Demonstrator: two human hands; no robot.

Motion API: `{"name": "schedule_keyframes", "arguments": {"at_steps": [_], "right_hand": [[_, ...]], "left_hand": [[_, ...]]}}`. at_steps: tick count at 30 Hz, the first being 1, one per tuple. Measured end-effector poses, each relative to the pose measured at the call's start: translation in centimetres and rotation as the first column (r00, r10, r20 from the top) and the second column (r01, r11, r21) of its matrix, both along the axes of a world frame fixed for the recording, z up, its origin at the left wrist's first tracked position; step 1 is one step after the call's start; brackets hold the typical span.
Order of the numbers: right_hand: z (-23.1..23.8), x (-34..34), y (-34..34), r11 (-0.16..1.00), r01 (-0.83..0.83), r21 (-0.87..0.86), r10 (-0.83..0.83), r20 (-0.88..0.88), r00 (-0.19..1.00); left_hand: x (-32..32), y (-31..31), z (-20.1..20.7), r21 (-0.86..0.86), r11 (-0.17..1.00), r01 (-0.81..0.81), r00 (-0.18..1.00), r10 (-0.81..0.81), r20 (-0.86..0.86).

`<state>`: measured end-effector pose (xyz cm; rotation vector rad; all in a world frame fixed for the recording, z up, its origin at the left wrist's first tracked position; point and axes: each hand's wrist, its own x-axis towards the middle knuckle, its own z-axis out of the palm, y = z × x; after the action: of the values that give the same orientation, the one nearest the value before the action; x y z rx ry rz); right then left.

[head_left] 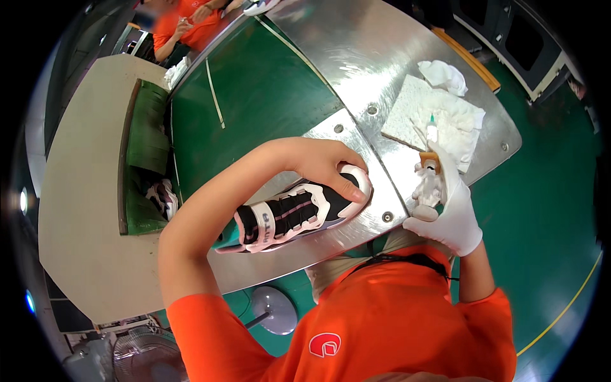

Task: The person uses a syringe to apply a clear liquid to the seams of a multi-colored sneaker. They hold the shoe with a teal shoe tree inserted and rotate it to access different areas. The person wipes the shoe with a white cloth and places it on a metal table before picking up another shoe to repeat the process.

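My bare left hand (321, 164) is closed over the toe end of a black and white sneaker (296, 213), thumb across the upper and fingers over the far side. The sneaker lies on its sole along the metal table edge, collar to the left. My right hand (457, 213), in a white glove, curls around a white, crumpled-looking, bottle-like thing (429, 188) with a brown top. The rest of its form is hard to make out. Just beyond it, a small bottle (432, 132) with a green pointed tip lies by a white cloth (463, 127).
A white pad (407, 105) and a crumpled cloth (443, 77) lie on the metal table (318, 38). A green conveyor belt (254, 95) runs ahead. At left, another shoe (164, 198) shows in a green-flapped opening (145, 149). Another person (191, 28) works at the far left.
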<state>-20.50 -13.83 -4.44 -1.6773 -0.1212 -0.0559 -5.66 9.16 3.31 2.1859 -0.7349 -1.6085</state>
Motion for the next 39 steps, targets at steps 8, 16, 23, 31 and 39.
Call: {"name": "schedule_keyframes", "arguments": {"at_steps": [8, 16, 23, 31, 39], "right_hand": [[1.4, -0.3, -1.4, 0.996, -0.089, 0.030, 0.091, -0.090, 0.992], [1.0, -0.6, -2.6, 0.943, -0.156, 0.294, 0.183, -0.065, 0.981], [2.9, 0.0, -3.3, 0.972, -0.196, 0.127, 0.222, -0.239, 0.945], [9.5, 0.1, -1.9, 0.615, -0.567, 0.549, 0.587, 0.162, 0.793], [12.7, 1.3, 0.4, 0.454, -0.722, 0.523, 0.665, 0.340, 0.665]], "left_hand": [[-7.9, 6.9, 8.0, -0.497, 0.838, -0.227, 0.796, 0.453, 0.401], [-16.6, 13.2, 7.6, -0.992, 0.124, -0.025, 0.397, 0.912, 0.104], [-16.1, 9.7, 5.7, -0.959, 0.276, -0.059, 0.303, 0.920, 0.247], [-14.0, 7.9, 5.8, -0.930, 0.357, 0.088, 0.310, 0.877, 0.367], [-12.4, 7.3, 6.6, -0.910, 0.412, 0.043, 0.356, 0.845, 0.399]]}}
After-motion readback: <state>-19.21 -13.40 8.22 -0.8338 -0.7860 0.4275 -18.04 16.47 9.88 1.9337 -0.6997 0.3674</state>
